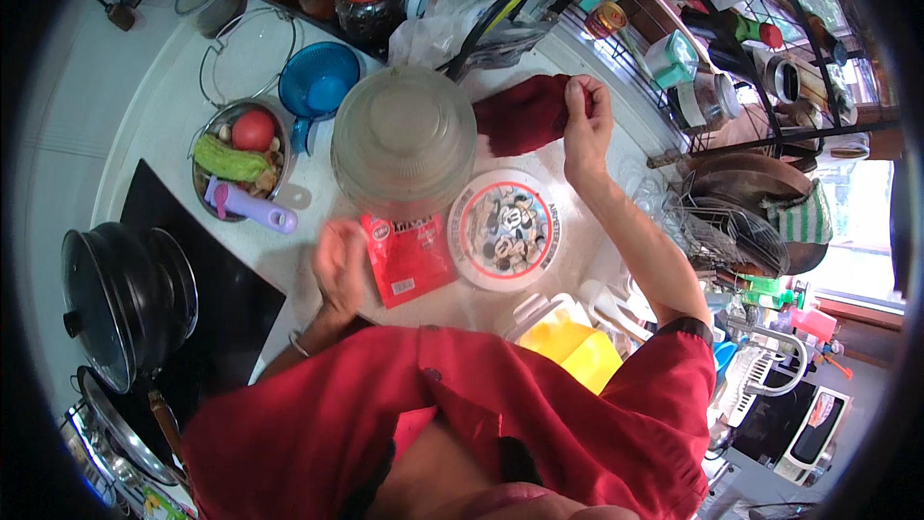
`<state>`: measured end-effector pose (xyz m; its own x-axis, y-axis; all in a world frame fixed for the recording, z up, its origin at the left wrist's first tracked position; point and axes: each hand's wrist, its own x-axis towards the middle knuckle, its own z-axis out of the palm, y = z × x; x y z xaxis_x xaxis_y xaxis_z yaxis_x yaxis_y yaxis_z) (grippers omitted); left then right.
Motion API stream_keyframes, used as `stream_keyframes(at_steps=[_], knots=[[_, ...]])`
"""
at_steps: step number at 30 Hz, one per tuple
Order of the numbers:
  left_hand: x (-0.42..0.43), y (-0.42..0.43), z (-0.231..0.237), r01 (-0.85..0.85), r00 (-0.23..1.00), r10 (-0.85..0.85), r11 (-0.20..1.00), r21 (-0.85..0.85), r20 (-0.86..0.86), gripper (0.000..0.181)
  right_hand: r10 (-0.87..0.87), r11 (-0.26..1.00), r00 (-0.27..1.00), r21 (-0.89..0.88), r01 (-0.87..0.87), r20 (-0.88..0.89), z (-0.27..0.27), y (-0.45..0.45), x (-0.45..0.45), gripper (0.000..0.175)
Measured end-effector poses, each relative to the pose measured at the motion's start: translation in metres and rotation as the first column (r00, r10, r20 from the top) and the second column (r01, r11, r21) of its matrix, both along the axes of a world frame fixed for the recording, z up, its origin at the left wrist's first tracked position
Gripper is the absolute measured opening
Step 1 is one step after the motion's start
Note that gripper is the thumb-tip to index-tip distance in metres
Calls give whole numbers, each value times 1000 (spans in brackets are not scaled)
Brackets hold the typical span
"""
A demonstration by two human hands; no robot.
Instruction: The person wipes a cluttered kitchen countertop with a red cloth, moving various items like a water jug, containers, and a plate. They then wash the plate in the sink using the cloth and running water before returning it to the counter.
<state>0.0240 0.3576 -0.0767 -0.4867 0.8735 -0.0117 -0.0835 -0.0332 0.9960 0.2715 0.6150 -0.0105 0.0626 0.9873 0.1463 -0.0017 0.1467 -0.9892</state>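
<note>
My right hand (588, 134) grips one end of a dark red cloth (523, 114), which lies stretched across the counter to the left of the hand. My left hand (339, 264) is blurred and loosely curled, with nothing visible in it. It is beside a red plastic packet (410, 260) that bears writing. Behind the packet is a large translucent ribbed bowl (404, 134), apparently upside down. A round white plate or lid with cartoon mice (509, 228) lies between the packet and my right forearm.
At left, a metal bowl (284, 134) holds a tomato, a green gourd and a purple-handled peeler (267, 213). A blue plastic cup (317, 80) stands behind. A black lidded pot (108, 303) sits on the cooktop (231, 289). Jars (368, 4), a yellow container (570, 347) and a rack (779, 137) surround the counter.
</note>
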Motion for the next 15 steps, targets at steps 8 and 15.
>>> stream_keyframes(at_steps=[8,15], knots=[[35,15,-16,445,787,-271,872,206,-554,10,-285,899,811,436,41,511,-75,90,-10,39],[35,8,-36,398,799,-285,911,109,-530,7,-416,786,566,595,-170,712,-85,114,3,63]])
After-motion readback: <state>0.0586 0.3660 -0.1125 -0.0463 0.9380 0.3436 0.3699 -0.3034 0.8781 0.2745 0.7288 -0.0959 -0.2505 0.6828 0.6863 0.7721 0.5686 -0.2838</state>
